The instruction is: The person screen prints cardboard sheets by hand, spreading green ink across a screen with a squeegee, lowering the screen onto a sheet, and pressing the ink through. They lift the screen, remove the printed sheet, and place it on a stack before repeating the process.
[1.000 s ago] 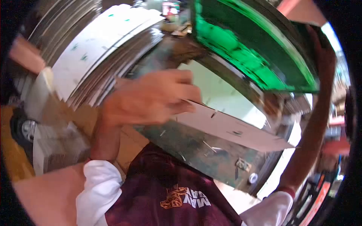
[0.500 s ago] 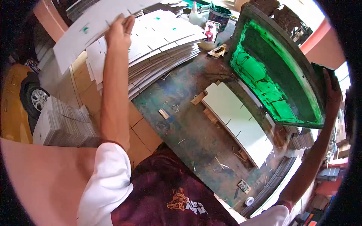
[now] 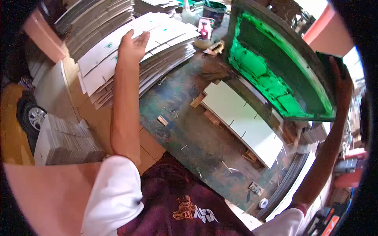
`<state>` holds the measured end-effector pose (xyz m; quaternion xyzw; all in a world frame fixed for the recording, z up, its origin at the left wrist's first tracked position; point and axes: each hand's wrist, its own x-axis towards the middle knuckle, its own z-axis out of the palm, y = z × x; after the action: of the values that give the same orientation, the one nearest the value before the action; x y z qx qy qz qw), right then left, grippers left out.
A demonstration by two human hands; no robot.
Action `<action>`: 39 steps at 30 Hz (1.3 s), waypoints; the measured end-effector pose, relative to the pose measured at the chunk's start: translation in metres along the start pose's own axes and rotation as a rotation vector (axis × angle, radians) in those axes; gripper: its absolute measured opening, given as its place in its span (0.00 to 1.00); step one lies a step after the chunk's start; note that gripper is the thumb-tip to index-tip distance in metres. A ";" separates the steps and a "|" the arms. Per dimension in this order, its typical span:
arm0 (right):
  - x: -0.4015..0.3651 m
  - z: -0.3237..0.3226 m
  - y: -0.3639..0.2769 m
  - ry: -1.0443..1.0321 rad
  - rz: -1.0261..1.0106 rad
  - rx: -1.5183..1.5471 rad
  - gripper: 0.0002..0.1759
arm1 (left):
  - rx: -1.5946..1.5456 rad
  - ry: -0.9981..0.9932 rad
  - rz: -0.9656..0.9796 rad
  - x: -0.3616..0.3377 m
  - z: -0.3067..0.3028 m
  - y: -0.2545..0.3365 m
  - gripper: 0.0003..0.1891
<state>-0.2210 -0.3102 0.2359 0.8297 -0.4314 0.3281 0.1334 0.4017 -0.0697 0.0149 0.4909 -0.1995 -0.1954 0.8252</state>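
Observation:
My left hand (image 3: 133, 46) is open, its fingers apart, above a stack of flat white cardboard sheets (image 3: 173, 31) with small green prints and slits. A screen printing frame (image 3: 281, 65) is tilted up on the right, its mesh smeared with wet green ink. Closed at the frame's outer edge, my right hand (image 3: 343, 78) has its fingers over a dark block (image 3: 326, 59) there; its exact grip is partly hidden. Below the frame, a blank white cardboard sheet (image 3: 242, 122) lies on small wooden pieces on the stained table (image 3: 179, 131).
A phone (image 3: 205, 28) leans near a dark ink bucket (image 3: 214, 13) at the back. Scraps and a tape roll (image 3: 263, 203) lie on the table's near side. More cardboard stacks (image 3: 65, 139) stand on the left, beside a yellow vehicle (image 3: 15, 122).
My left hand has let go of a printed white sheet, which now lies on the stack. The frame stays raised with my right hand at its edge. The view has shifted slightly.

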 end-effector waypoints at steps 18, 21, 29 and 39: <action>-0.043 -0.004 -0.095 0.218 -0.022 0.299 0.22 | 0.685 -0.516 -0.029 -0.204 0.079 -0.106 0.20; -0.043 0.001 -0.090 0.221 -0.036 0.435 0.23 | 0.598 -0.568 0.011 -0.191 0.071 -0.123 0.20; -0.051 -0.007 -0.099 0.202 -0.202 0.179 0.26 | 0.916 -0.794 0.461 -0.213 0.080 -0.114 0.27; -0.073 -0.016 -0.079 0.311 -0.158 0.064 0.22 | 0.628 -0.375 0.214 -0.221 0.059 -0.095 0.28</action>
<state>-0.1946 -0.2097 0.2052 0.8042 -0.3283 0.4544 0.1974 0.1722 -0.0403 -0.0737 0.6518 -0.4474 -0.1238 0.5997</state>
